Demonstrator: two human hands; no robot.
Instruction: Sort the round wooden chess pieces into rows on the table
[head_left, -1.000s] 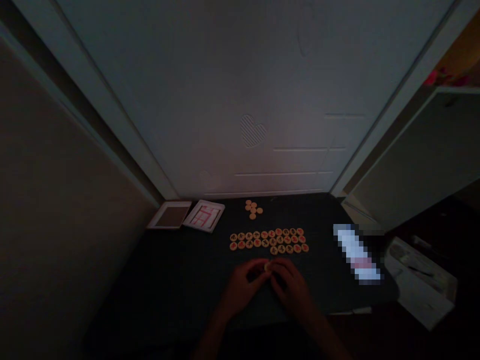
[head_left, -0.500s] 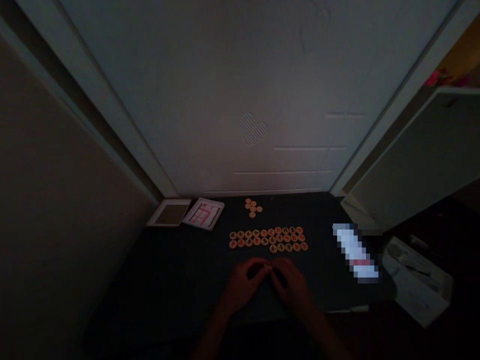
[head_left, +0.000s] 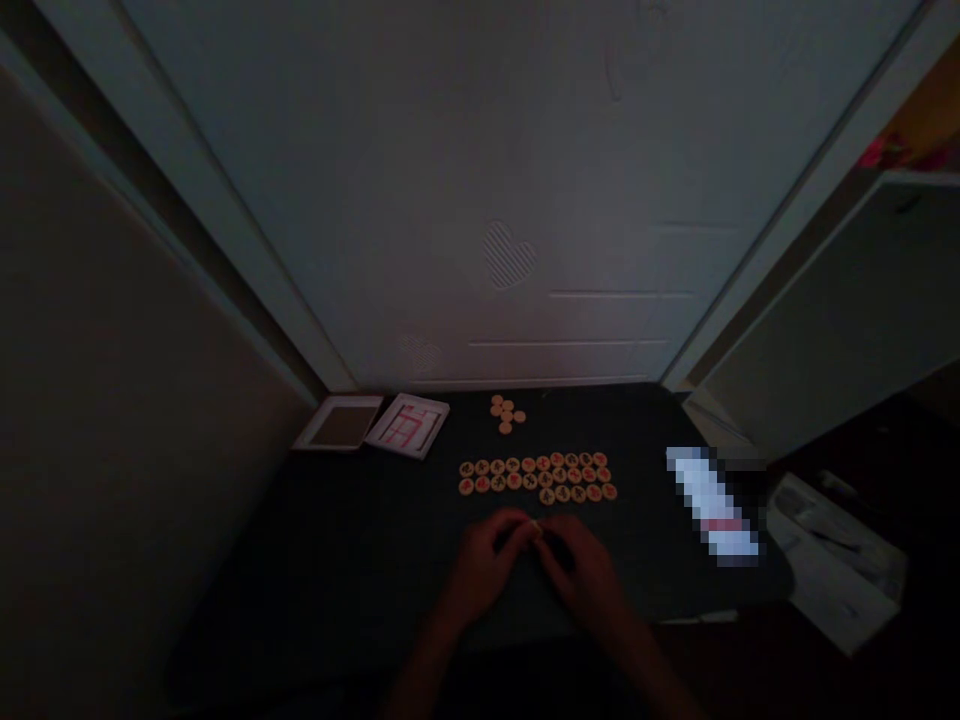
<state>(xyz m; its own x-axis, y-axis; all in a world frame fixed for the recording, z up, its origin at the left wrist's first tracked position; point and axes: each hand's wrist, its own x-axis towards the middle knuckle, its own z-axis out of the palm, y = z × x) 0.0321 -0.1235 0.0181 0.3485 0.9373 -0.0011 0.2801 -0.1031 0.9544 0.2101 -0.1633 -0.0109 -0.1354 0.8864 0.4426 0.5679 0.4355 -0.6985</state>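
Observation:
My left hand [head_left: 486, 555] and my right hand [head_left: 581, 562] meet over the near part of the dark table. Between their fingertips is a small pale disc, a xiangqi piece [head_left: 535, 531], mostly hidden by the fingers. Both hands are closed on it. Just beyond them lie rows of round wooden xiangqi pieces [head_left: 514, 481], face up with red and black characters. The nearest, shorter row of pieces [head_left: 577, 494] sits at the right. Farther back, several blank-looking pieces [head_left: 507, 416] lie in a loose cluster.
At the back left of the table [head_left: 360, 560] stand an open shallow box [head_left: 345, 428] and a white box part with red lines [head_left: 409, 427]. A pixelated bright object [head_left: 712, 505] lies on the right. Beyond the right edge is a white container [head_left: 840, 570]. A pale door [head_left: 480, 200] rises behind.
Both hands stay together in nearly the same place. Their fingers have shifted slightly, and more of the pale piece shows between them. The rows and the cluster look unchanged.

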